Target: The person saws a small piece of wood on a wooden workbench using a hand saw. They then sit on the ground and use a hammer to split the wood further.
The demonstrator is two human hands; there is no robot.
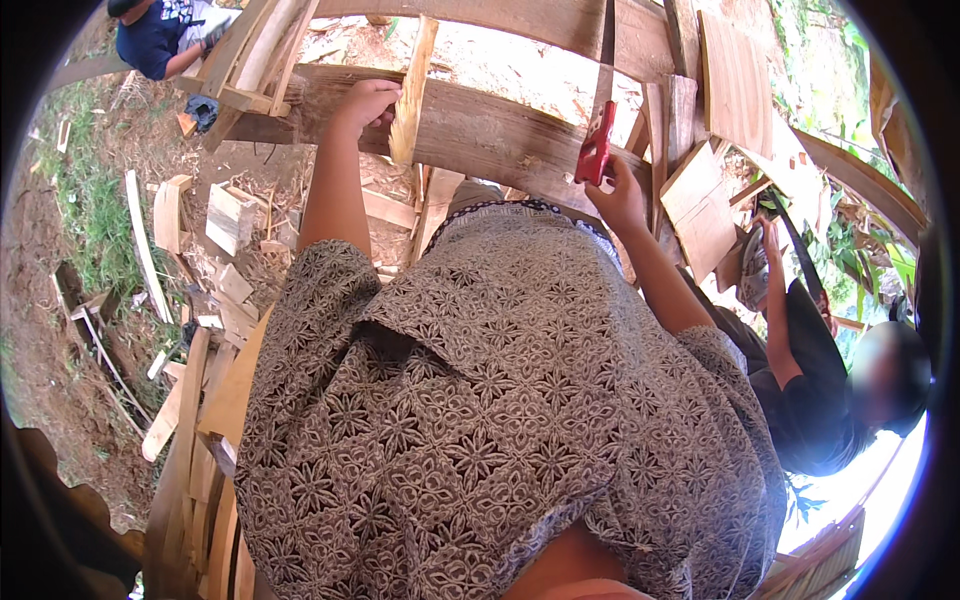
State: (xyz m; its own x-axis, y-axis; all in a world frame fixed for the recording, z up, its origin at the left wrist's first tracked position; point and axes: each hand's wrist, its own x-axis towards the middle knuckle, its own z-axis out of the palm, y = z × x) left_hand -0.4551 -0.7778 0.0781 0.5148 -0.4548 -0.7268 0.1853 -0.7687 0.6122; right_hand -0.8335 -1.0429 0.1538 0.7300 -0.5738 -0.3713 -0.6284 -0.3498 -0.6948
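Note:
My left hand (368,104) is closed, its fingertips at the left edge of a pale wooden strip (408,125). The strip lies across a wide horizontal plank (490,122), its rough, splintered near end toward me. My right hand (622,198) is wrapped round the red handle (597,145) of a handsaw. The saw's blade (607,60) points away from me, over the gap between the plank and a farther beam (560,22). Saw and strip are well apart, and the blade is not touching the strip.
At the right, a person in dark clothes (810,400) holds a long dark blade (795,240). Another person (150,40) is at the far left. Boards (738,85) lean at the right. Offcuts (230,218) litter the ground; long planks (190,480) stand at my lower left.

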